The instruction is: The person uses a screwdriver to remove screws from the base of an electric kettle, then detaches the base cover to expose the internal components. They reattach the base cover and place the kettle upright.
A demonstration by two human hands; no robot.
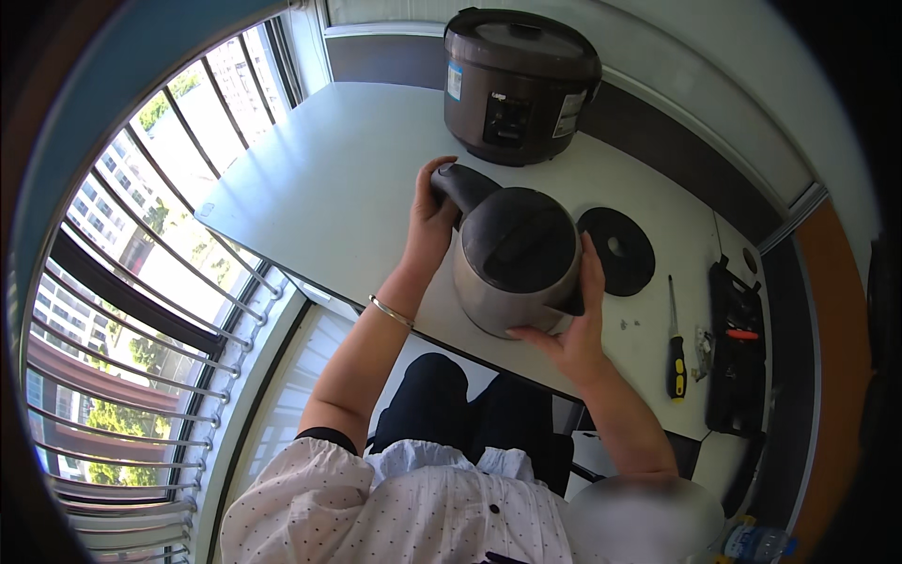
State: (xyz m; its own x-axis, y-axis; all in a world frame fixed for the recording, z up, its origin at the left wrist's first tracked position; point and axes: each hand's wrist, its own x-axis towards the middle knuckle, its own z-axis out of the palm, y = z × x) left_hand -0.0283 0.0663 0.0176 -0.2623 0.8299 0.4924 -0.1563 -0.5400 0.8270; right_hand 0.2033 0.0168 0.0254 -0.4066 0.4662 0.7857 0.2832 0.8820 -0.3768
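Note:
An electric kettle (489, 296) with a brushed metal body and a black lid is between my hands, upright or nearly so, near the front edge of the white table. My left hand (434, 211) is wrapped around its black handle (467, 188) at the upper left. On the other side, my right hand (578, 329) grips the body by the spout, thumb low and fingers up the side. A round black kettle base (617, 250) lies just right of the kettle. Whether the kettle's bottom touches the table is hard to make out.
A brown rice cooker (521, 89) stands at the back. To the right lie a screwdriver (676, 348) with a black and yellow handle, a few tiny screws (628, 323) and an open black tool case (738, 348). A barred window (141, 273) is at the left.

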